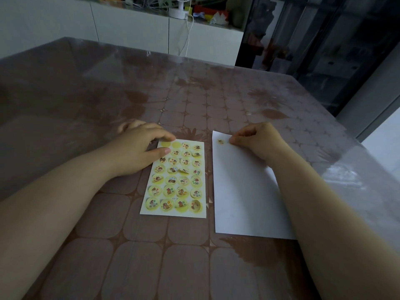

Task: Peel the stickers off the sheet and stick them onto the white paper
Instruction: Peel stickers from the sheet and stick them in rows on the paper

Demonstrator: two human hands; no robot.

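Note:
The sticker sheet (175, 180) lies flat in the middle of the table, with rows of round yellow cartoon stickers. Its two top-left circles are blank, and one sticker (184, 170) in the middle has a lifted edge. My left hand (138, 148) rests on the sheet's top-left corner, index finger and thumb pressing it down. The white paper (242, 195) lies just to the right. One small sticker (220, 142) sits near its top-left corner. My right hand (257, 141) is curled, fingertips pinched down on the paper right beside that sticker. What is under the fingertips is hidden.
The table (194, 105) has a brown patterned cloth under a clear cover. My right forearm (324, 202) lies across the paper's right side. White cabinets (134, 29) with a small fan (179, 7) and clutter stand behind, and a dark glass door (324, 50) is at the right.

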